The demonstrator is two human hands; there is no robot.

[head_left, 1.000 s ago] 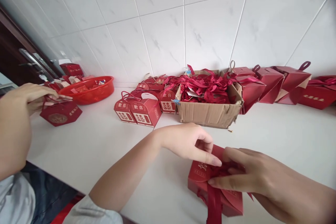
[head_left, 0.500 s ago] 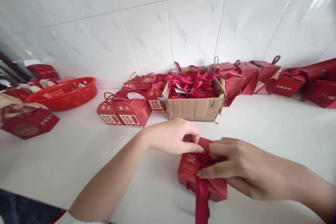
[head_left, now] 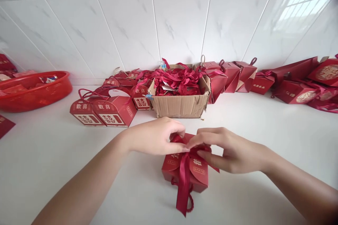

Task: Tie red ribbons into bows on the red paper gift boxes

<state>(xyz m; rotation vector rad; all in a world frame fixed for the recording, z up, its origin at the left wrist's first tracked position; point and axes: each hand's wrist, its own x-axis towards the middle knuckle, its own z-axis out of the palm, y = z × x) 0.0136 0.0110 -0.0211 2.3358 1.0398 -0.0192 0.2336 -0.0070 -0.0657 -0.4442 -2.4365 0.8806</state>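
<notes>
Ribbon (head_left: 184,179) is pinched by the left hand (head_left: 157,135) and, apparently, the right hand (head_left: 231,151), equally near, atop the red box (head_left: 199,181), its long axis pointed nearward.

On the near side of the carton (head_left: 181,107), the left hand (head_left: 158,136) and right hand (head_left: 232,150) each pinch the ribbon (head_left: 183,182) atop a red box (head_left: 197,179), one tail hanging down the side away from the carton. Loose strips (head_left: 182,79) heap up inside the carton. Left of it stand cord-handled boxes (head_left: 117,110), then a basin (head_left: 39,95); right of it, tall boxes (head_left: 232,76); behind it, a tiled wall (head_left: 182,21)
</notes>
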